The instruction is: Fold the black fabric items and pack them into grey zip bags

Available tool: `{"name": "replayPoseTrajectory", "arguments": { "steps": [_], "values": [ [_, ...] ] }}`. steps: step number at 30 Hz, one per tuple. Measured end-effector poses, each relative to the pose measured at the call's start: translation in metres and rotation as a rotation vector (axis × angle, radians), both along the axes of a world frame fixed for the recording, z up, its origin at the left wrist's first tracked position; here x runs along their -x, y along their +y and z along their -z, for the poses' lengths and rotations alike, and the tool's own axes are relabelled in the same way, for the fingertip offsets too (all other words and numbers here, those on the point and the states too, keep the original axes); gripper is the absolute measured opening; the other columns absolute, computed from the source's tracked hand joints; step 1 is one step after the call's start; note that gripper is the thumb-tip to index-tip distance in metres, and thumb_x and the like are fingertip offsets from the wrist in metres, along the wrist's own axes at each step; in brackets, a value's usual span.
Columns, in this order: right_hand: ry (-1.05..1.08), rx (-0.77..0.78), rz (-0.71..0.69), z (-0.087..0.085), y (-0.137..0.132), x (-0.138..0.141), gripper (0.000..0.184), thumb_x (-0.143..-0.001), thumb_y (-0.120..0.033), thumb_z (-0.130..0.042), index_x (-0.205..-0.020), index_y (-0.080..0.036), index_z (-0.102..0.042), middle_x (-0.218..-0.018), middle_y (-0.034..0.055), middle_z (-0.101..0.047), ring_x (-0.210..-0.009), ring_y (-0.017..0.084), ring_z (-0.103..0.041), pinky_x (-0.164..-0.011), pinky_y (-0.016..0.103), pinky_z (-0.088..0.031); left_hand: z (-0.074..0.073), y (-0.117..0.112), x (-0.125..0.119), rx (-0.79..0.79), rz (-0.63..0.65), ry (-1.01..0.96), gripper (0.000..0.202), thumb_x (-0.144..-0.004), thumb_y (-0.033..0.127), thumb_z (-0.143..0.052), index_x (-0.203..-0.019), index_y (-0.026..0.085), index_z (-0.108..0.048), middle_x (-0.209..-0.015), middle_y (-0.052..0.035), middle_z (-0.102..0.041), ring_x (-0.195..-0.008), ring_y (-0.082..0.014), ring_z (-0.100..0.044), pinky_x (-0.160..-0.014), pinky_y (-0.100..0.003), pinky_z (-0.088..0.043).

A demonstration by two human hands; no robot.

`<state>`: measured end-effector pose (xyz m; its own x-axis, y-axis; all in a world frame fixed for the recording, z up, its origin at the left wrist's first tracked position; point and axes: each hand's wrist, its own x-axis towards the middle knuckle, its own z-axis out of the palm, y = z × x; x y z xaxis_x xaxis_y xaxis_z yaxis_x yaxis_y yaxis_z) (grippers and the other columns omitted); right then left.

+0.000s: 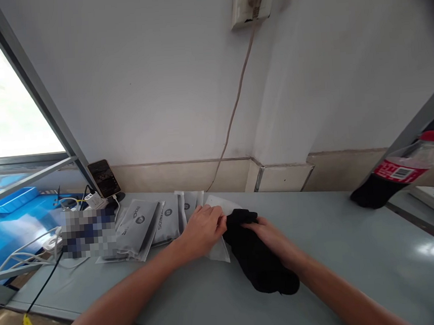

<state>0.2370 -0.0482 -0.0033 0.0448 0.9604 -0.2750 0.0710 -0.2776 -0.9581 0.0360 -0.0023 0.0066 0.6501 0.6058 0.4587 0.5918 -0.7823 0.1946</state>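
A folded bundle of black cloth (pixel 261 258) lies at a slant over the table, its far end bunched up. My right hand (pixel 268 233) holds it from the right side, thumb and fingers closed on the fabric near that far end. My left hand (pixel 204 227) is closed at the left edge of the bundle, above a frosted plastic bag (pixel 219 251). That bag sticks out under and behind my left hand; whether the fingers pinch its edge or the cloth is hidden. Left of it lie several filled frosted bags (pixel 138 227) with dark printed logos.
A cola bottle (pixel 399 172) with a red cap leans at the right edge of the grey table (pixel 331 253). A phone (pixel 104 178) stands at the back left beside white chargers and cables (pixel 93 201). A cord runs down the wall from a socket (pixel 252 4).
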Motion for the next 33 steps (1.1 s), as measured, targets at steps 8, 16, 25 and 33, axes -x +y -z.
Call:
{"name": "replayPoseTrajectory", "arguments": {
  "steps": [8,16,25,33],
  "values": [
    [0.146,0.036,0.098,-0.019,-0.012,0.01,0.024,-0.087,-0.046,-0.068,-0.077,-0.024,-0.07,-0.07,0.0023,-0.071,-0.067,0.023,-0.068,-0.061,0.032,-0.052,0.013,-0.011,-0.015,-0.152,-0.15,-0.06,0.021,-0.103,0.019,-0.041,-0.083,0.022,-0.049,-0.077,-0.0024,-0.062,-0.073,-0.0212,-0.056,-0.072,-0.037,-0.04],
    [0.22,0.069,0.036,-0.018,-0.015,0.015,0.021,-0.088,-0.043,-0.067,-0.081,-0.024,-0.07,-0.066,-0.0016,-0.067,-0.061,0.019,-0.063,-0.056,0.029,-0.048,0.012,-0.013,-0.014,-0.118,-0.006,-0.17,0.024,-0.106,0.022,-0.036,-0.085,0.022,-0.049,-0.078,-0.0015,-0.061,-0.074,-0.0194,-0.055,-0.075,-0.036,-0.04],
    [-0.05,-0.258,-0.075,-0.012,-0.013,0.017,0.031,-0.085,-0.049,-0.067,-0.078,-0.019,-0.072,-0.077,0.0007,-0.072,-0.078,0.022,-0.063,-0.073,0.033,-0.05,0.009,-0.023,-0.015,-0.273,0.19,-0.052,0.03,-0.108,0.022,-0.033,-0.088,0.02,-0.055,-0.082,-0.0043,-0.063,-0.078,-0.0193,-0.055,-0.084,-0.038,-0.041],
    [0.18,-0.247,0.02,-0.009,-0.012,0.011,0.05,-0.076,-0.066,-0.075,-0.095,-0.02,-0.077,-0.092,0.007,-0.079,-0.089,0.029,-0.072,-0.08,0.038,-0.056,-0.015,-0.007,-0.001,0.112,0.031,-0.411,0.03,-0.102,0.041,-0.056,-0.127,0.025,-0.058,-0.144,-0.0132,-0.053,-0.133,-0.0294,-0.048,-0.11,-0.049,-0.039]
  ]
}}
